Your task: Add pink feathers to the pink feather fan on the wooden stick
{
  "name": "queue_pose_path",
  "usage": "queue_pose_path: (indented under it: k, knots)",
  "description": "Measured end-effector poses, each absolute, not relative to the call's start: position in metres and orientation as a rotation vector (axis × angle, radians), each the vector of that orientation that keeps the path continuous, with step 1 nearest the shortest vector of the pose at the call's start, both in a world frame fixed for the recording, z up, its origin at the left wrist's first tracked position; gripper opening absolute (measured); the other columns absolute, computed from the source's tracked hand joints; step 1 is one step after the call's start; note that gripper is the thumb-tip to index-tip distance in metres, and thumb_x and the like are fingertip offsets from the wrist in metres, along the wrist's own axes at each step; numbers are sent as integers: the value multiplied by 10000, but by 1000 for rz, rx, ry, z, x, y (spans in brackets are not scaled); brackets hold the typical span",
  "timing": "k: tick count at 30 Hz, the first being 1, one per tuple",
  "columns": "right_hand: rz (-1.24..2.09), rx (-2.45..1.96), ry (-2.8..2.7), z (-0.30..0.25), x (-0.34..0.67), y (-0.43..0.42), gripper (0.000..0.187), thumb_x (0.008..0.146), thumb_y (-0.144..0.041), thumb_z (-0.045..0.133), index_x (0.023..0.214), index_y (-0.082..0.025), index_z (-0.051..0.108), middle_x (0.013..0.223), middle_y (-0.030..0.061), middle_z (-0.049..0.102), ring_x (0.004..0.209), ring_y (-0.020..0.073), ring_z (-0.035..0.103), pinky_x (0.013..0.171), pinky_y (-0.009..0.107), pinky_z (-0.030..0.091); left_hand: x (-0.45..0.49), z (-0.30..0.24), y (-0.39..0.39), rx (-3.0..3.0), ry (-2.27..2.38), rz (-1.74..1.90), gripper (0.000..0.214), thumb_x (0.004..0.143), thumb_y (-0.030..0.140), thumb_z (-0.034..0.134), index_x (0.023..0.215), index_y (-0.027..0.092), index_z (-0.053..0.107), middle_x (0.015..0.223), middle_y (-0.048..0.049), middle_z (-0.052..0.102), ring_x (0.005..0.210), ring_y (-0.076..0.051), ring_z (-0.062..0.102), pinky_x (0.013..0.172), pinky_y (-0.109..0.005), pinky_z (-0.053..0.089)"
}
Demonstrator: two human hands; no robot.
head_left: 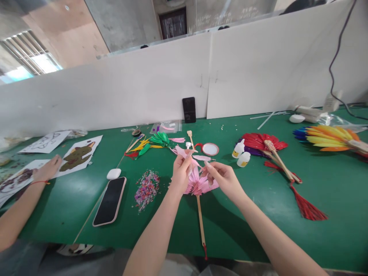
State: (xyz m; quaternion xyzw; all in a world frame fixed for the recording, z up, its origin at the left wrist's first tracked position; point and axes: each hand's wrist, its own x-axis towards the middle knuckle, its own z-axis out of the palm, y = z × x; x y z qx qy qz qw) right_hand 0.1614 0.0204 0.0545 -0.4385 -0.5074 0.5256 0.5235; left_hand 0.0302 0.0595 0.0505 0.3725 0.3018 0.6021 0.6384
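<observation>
My left hand [183,170] is closed on a pink feather [195,162] above the table. My right hand [224,177] pinches at the feather's end near the left fingers; the fingertips partly hide it. Just beneath both hands lies a pink feather fan [196,185] with a wooden handle [200,218] pointing toward me and a red cord at its end. Beyond the hands are loose pink feathers [202,157], a white-tipped bottle [188,145] partly hidden, a wooden fan stick [189,134] and a roll of tape [210,149].
Two glue bottles [238,149] and a red feather fan [260,142] with a tassel [307,203] lie right; a rainbow fan [327,138] is farther. Left are sequins [147,189], a phone [110,201], a white case [114,174], green feathers [161,139] and another person's hand [47,168] on pictures.
</observation>
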Motion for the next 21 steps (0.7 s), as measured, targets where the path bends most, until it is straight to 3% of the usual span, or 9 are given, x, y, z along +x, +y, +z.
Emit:
queue_pose_path:
  k: [5,14,21]
  knots:
    - [1175,-1070,-1294,48,162,19,305,776,-480,611,733,-180,585,615,23,618,474,116,487,460,246,405,30,48,60,867,718,1357,231,717,330,707,866,164,650,502,76,339,444,-31,290,455,-178,241]
    - [550,-1168,-1885,38,167,19,176,898,-231,430,743,-200,508,646,10,514,566,136,465,553,249,351,31,46,60,1009,857,1321,279,710,382,703,860,157,635,477,88,314,421,-27,256,424,-183,188]
    - [368,-1151,-2166,37,168,17,195,896,-170,346,797,-191,513,662,29,546,530,140,470,517,252,305,30,43,62,1090,942,1261,301,702,395,706,858,143,653,492,78,336,432,-30,274,421,-190,178]
